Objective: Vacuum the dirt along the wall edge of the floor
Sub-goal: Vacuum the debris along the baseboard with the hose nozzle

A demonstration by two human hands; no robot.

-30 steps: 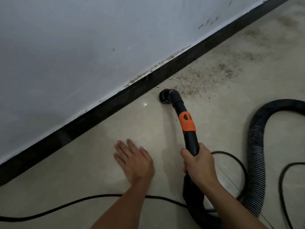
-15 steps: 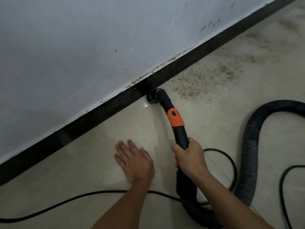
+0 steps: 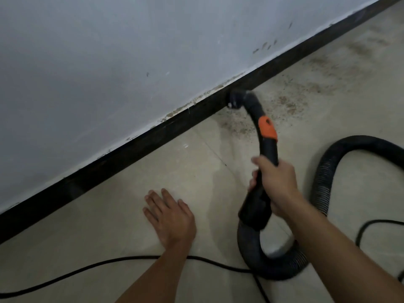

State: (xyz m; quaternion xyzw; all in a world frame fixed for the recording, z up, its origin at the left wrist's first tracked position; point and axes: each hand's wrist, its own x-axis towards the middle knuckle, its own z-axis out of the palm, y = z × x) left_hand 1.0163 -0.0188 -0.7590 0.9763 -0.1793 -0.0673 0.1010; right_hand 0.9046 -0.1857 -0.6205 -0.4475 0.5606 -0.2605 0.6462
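Left hand (image 3: 172, 217) stays flat, fingers spread, on the floor (image 3: 109, 226); right hand (image 3: 276, 180) is wrapped round the vacuum wand (image 3: 267, 147). Its nozzle (image 3: 237, 99) has slid rightward along the floor's wall edge into the dirt (image 3: 288, 103), so looks like plenty's left further right.

You face a pale grey-white painted wall (image 3: 109, 62), scuffed and chipped just above its black skirting board (image 3: 122, 154). Below that board, glossy beige floor tiles (image 3: 105, 217) reflect soft, dim light.

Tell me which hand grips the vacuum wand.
The right hand grips the black, orange-collared vacuum wand; the left hand lies flat on the beige tiled floor.
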